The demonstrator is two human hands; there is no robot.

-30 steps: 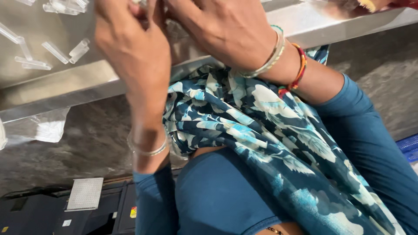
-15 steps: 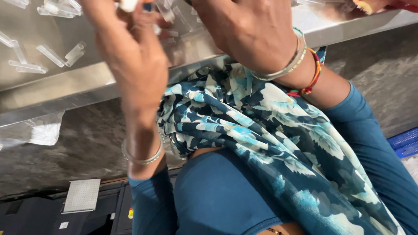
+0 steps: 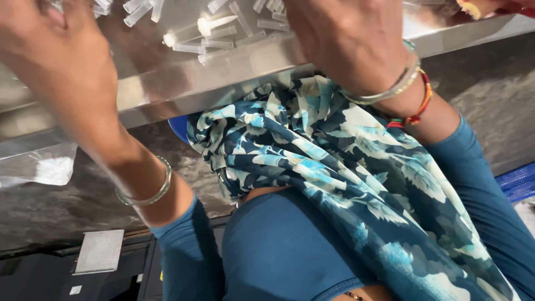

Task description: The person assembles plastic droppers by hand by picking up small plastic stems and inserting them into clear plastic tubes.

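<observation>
Bright overhead light, warm cast; the steel table [image 3: 184,83] throws broad glare patches along its front lip and at its far right corner, washing out the clear plastic tubes [image 3: 223,39] lying on it. Left hand [image 3: 56,61] and right hand [image 3: 345,39] sit very close to the lens above the table edge, soft and slightly motion-blurred, cropped by the top border. Below the table it drops into dim shadow, while the patterned scarf [image 3: 334,184] under the lip stays sharp and evenly lit.
</observation>
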